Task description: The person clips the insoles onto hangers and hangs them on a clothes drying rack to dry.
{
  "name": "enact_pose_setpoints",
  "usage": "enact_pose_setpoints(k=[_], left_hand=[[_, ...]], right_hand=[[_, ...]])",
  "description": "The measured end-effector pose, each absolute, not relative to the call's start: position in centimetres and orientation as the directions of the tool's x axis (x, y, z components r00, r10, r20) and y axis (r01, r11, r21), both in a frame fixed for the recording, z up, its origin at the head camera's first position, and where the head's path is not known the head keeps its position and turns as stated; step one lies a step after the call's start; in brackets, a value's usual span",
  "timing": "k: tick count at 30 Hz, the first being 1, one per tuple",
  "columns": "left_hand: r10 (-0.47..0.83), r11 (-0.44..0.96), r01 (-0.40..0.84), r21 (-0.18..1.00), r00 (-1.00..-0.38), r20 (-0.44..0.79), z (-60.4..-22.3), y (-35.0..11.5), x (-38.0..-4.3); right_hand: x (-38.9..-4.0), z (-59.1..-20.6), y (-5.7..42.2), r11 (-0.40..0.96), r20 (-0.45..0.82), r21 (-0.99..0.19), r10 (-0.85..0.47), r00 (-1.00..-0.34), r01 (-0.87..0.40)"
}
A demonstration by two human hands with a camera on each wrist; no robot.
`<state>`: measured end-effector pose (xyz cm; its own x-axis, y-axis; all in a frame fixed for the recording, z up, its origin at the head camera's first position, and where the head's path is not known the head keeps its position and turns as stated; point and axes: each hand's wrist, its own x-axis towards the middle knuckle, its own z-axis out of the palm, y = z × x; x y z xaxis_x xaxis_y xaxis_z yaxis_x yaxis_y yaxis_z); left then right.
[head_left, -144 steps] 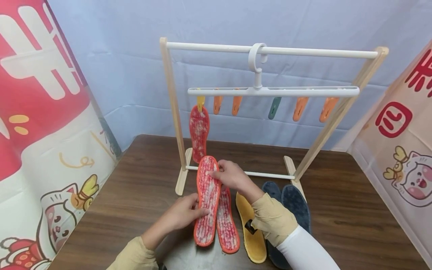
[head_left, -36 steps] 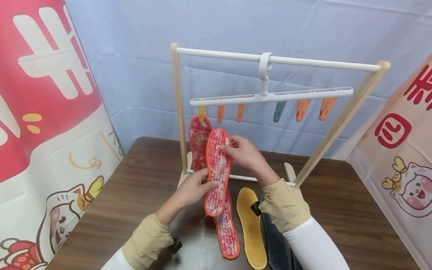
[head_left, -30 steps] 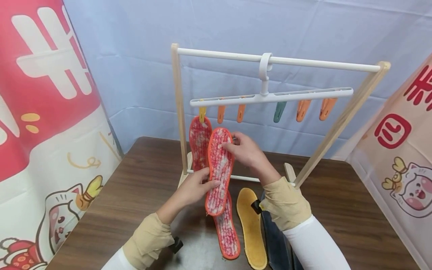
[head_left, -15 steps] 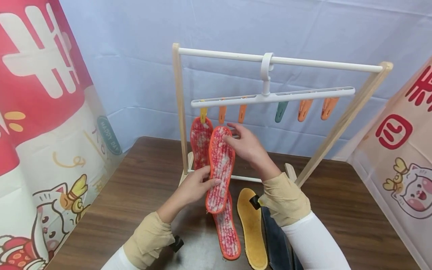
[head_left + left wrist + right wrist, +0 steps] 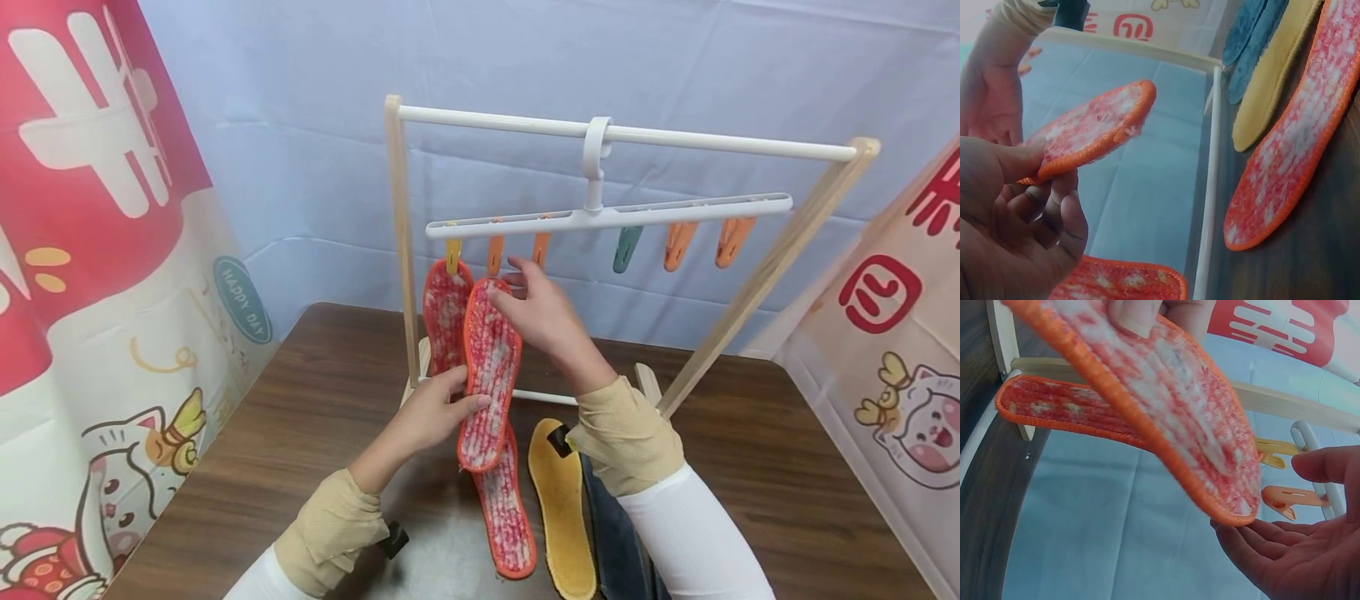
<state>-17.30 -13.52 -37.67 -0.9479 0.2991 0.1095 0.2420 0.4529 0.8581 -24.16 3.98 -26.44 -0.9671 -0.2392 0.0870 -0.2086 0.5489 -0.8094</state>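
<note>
Head view: near the left end of the hanger (image 5: 600, 218), left hand (image 5: 435, 410) pinched a red insole (image 5: 491, 367), seemingly steadying it; right hand (image 5: 546, 315) spread wide.

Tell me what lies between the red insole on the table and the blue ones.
The yellow insole, as the head and left wrist views show.

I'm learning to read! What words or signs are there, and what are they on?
"HAPPY DAY": teal oval, left cloth.
Big white lettering, left cloth: folded, unreadable.
Red badge, right cloth: sign unclear.
Red lettering above it: cut off, unreadable.
Anything smaller: too blurred.
Red insoles: no words seen.
</note>
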Motion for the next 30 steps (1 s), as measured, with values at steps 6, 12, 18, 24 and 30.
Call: enact_pose_setpoints(k=[6,12,18,24,30], left_hand=[[0.287,0.468,0.247,0.849,-0.951,0.119,-37.7,-13.5,-17.3],[0.283,0.472,0.244,0.847,-0.952,0.116,-37.7,-13.5,-17.2],[0.287,0.468,0.242,0.85,-0.951,0.113,-37.6,-13.5,-17.1],[0.292,0.466,0.244,0.851,-0.95,0.113,-37.6,-13.5,-17.1],[0.288,0.472,0.25,0.845,-0.95,0.12,-37.6,-13.4,-17.2]], right_hand=[[-24.1,-25.7,3.8,0.525,0.097,-0.825,-0.232,-0.968,-0.209],[-24.4,-25.2,3.4,0.545,0.102,-0.81,-0.228,-0.968,-0.214],[-24.7,-24.7,3.0,0.559,0.104,-0.803,-0.207,-0.973,-0.204],[-25.0,-24.3,2.6,0.568,0.113,-0.797,-0.193,-0.975,-0.205],[-25.2,-23.8,2.2,0.535,0.123,-0.819,-0.191,-0.974,-0.208]])
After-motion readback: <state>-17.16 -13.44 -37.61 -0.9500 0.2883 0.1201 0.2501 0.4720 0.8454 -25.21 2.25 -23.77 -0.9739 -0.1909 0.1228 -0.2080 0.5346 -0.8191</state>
